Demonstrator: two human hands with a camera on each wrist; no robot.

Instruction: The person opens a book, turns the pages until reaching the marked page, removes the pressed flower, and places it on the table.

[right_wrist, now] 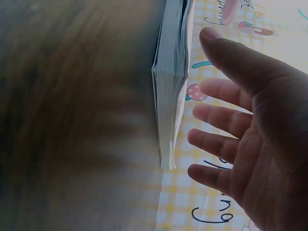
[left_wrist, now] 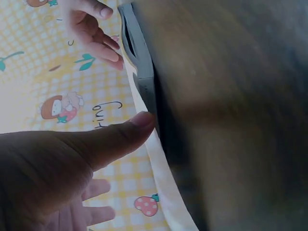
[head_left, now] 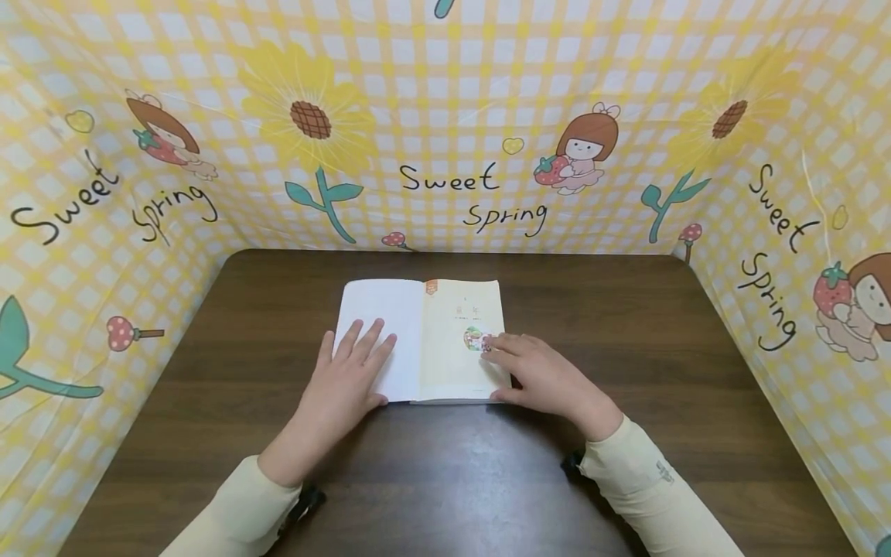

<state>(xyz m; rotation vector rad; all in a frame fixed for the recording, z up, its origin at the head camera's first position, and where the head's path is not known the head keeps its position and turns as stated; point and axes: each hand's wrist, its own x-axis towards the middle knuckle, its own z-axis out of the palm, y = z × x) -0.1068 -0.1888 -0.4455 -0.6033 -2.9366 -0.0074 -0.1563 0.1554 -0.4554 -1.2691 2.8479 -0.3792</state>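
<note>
An open book lies on the brown table, a blank white page at left and a cream page with small print and a round colored picture at right. My left hand rests spread on the white page, its thumb at the lower edge, also seen in the left wrist view. Over the right edge of the cream page is my right hand, fingers extended and slightly bent. In the right wrist view that hand has its fingers apart beside the book's page block; contact cannot be told.
The dark wooden table extends around the book. A yellow checked cloth with flowers, cartoon figures and lettering stands along the back and both sides of the table.
</note>
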